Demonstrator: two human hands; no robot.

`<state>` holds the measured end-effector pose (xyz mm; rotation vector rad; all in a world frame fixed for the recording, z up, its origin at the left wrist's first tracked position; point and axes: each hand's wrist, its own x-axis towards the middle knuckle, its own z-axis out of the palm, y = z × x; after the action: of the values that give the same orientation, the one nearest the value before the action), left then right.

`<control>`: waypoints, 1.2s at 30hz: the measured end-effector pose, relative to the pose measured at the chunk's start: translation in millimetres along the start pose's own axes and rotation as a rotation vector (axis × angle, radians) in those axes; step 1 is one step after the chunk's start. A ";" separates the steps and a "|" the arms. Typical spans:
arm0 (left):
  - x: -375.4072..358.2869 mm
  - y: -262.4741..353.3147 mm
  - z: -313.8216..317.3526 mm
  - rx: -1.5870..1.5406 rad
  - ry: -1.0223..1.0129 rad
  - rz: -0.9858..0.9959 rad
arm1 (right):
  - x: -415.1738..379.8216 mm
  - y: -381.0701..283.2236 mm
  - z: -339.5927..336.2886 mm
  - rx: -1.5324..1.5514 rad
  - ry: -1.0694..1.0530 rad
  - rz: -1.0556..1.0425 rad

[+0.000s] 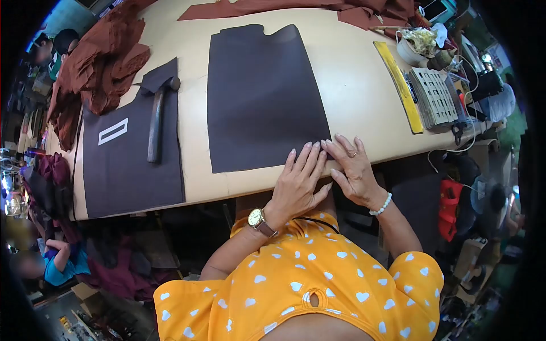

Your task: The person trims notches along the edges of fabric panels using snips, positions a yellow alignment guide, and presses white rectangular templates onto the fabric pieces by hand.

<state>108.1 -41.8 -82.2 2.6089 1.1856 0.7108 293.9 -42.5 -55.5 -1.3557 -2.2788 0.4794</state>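
Note:
A dark fabric panel (264, 96) with a curved notch in its top edge lies flat on the pale table (196, 108). My left hand (300, 177), with a watch at its wrist, rests with outstretched fingers on the panel's lower right edge. Beside it, my right hand (354, 170), wearing a ring and a pale bead bracelet, has its index fingertip at the panel's lower right corner. Its fingers are apart, and I see nothing held in either hand. The two hands almost meet at the fingertips.
To the left, a hammer (155, 125) and a white rectangular frame (113, 132) lie on more dark fabric pieces (133, 176). Brown cloth (99, 62) is heaped behind them. A yellow ruler (399, 88) and a slotted stack (433, 98) are at right. People are at far left.

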 end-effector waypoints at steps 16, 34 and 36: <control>0.3 0.0 4.5 0.061 -0.022 -0.005 | 118.7 77.3 -12.3 -0.211 -0.136 -0.062; 3.0 5.0 0.7 0.027 -0.018 -0.077 | 211.7 128.0 -2.4 -0.211 0.015 0.109; -0.9 8.1 0.6 0.010 -0.011 -0.073 | 207.8 123.9 -0.2 -0.199 0.031 0.109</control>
<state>113.2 -47.8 -80.2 2.5591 1.2778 0.6775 297.4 198.5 -77.2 -1.5780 -2.2853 0.2691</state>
